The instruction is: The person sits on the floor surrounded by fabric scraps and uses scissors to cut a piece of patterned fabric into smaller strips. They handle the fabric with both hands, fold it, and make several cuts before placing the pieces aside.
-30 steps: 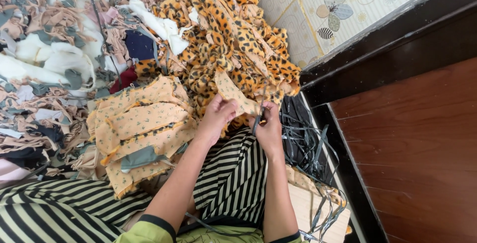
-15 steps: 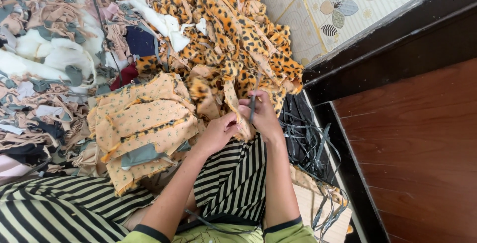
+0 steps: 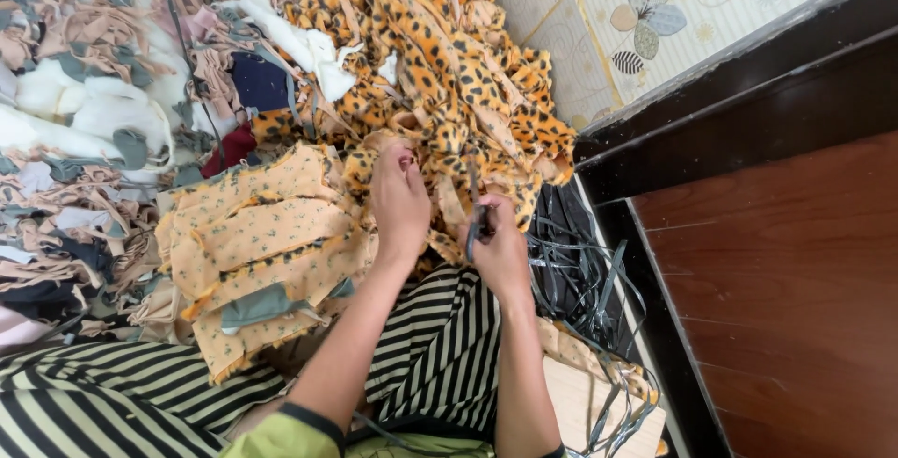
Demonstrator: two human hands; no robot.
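My left hand reaches forward and grips a strip of leopard-print fabric at the near edge of the leopard-print pile. My right hand is closed on dark scissors, whose blades point up into the same fabric just right of the left hand. Both forearms stretch over my lap in black-and-cream striped cloth.
A stack of cut orange dotted fabric pieces lies left of my hands. Mixed pink, white and grey scraps fill the left side. Dark strips and cords lie to the right, beside a dark wooden frame and brown board.
My left hand has moved up and forward into the leopard-print pile. My right hand with the scissors has shifted slightly down and right.
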